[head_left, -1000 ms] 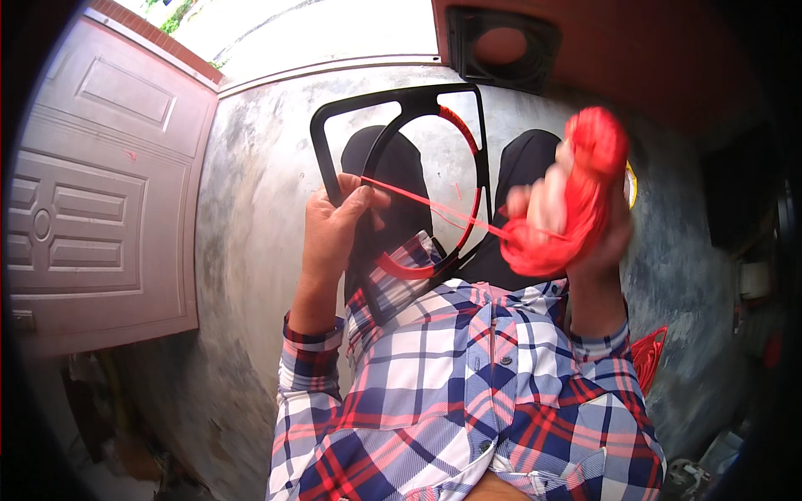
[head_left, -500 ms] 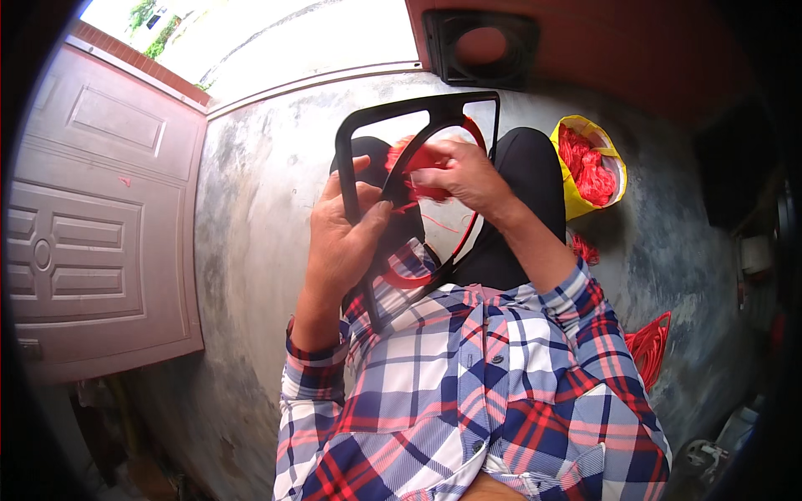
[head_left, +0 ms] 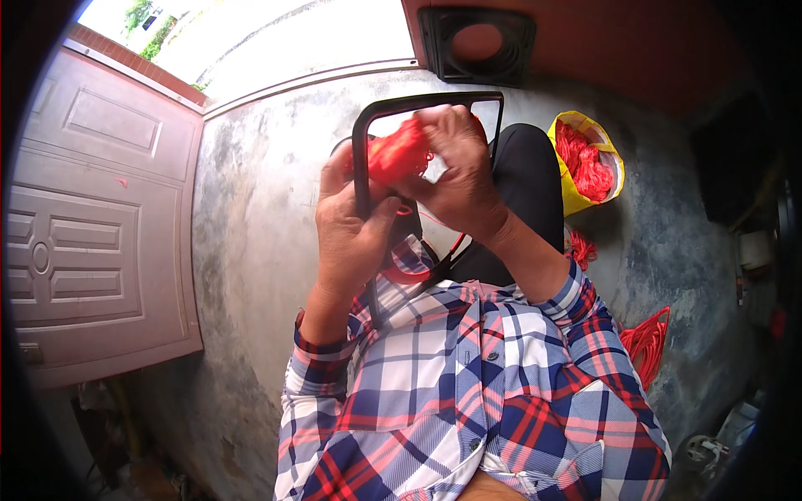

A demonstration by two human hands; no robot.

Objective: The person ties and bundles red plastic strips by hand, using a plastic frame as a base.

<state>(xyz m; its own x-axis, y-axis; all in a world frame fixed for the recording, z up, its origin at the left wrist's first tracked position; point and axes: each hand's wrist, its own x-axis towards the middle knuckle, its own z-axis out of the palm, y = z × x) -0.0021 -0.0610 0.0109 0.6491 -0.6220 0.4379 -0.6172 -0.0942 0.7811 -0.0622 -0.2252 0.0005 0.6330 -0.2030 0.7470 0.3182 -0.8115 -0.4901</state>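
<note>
A black square frame with a round ring inside it stands tilted over my lap. Red cord is wound round part of its ring, and the lower stretch shows near my shirt. My left hand grips the frame's left bar, thumb in front and fingers behind. Just right of that bar hangs a loose bundle of red cord. My right hand closes on the bundle from the right, inside the frame opening; its fingers are slightly blurred. A thin red strand runs down below the hands.
At the right of my knee stands a yellow bag filled with red cord. More red cord lies on the floor, and a larger hank rests nearer me. Another black frame leans on the far red wall. A door is at left.
My right hand has risen and turned, with its fingers now higher in the frame. The red bundle shows larger beside the left bar. My left hand and the frame have shifted slightly right.
</note>
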